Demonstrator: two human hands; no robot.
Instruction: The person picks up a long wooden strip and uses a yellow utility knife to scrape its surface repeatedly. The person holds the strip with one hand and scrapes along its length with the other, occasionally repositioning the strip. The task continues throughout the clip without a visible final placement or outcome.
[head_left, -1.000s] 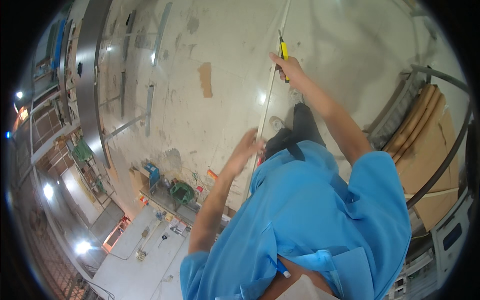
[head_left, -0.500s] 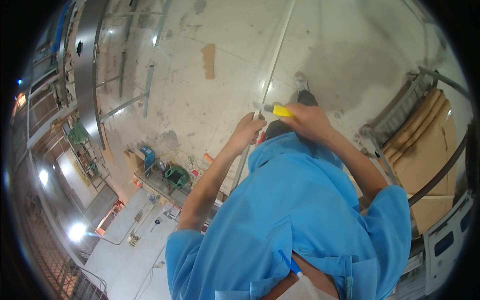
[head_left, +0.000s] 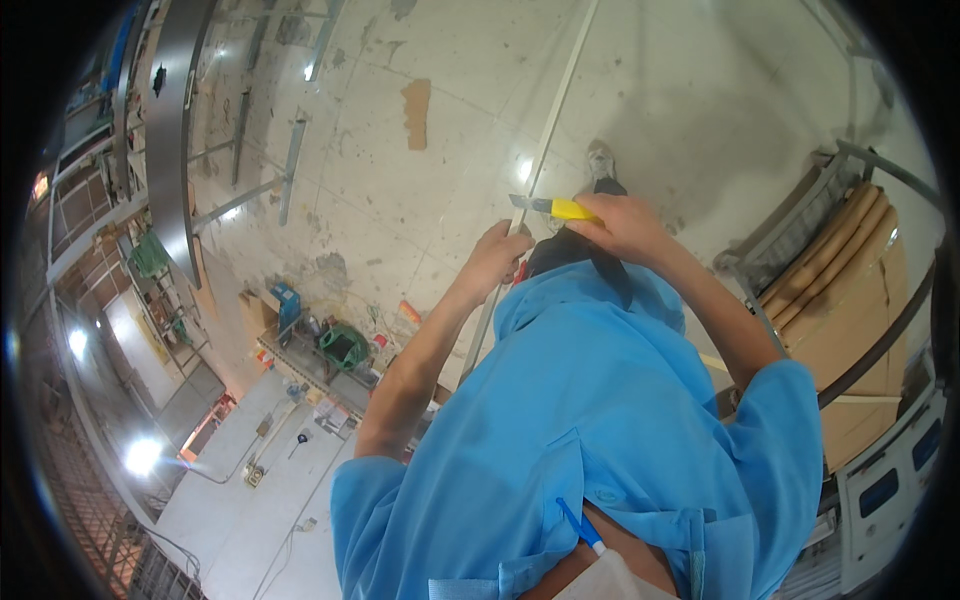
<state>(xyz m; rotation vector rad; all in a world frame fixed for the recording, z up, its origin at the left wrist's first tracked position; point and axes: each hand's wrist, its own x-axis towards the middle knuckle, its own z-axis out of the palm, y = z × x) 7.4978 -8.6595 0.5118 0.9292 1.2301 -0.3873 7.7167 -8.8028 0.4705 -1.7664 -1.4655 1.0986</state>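
Note:
My left hand (head_left: pixel 496 258) is closed around a long, thin pale strip (head_left: pixel 556 108), which runs from the top of the view down past my left forearm. Just above that grip, my right hand (head_left: pixel 628 228) holds a yellow utility knife (head_left: pixel 572 210). Its grey blade (head_left: pixel 530 203) points left and lies across the strip; whether it touches cannot be made out. Something small and red (head_left: pixel 520 272) shows beside my left fingers, its kind unclear.
Flattened cardboard (head_left: pixel 850 330) and rolled brown pieces lean at the right beside a dark curved bar. Metal profiles (head_left: pixel 292 170) and a torn cardboard scrap (head_left: pixel 416 115) lie left on the floor. A grey-white table (head_left: pixel 215 510) stands lower left, near a green bag (head_left: pixel 343 347).
The knife has turned a little, its blade now farther across the strip and slightly higher. The strip's far end has shifted slightly right. Both hands keep their grips.

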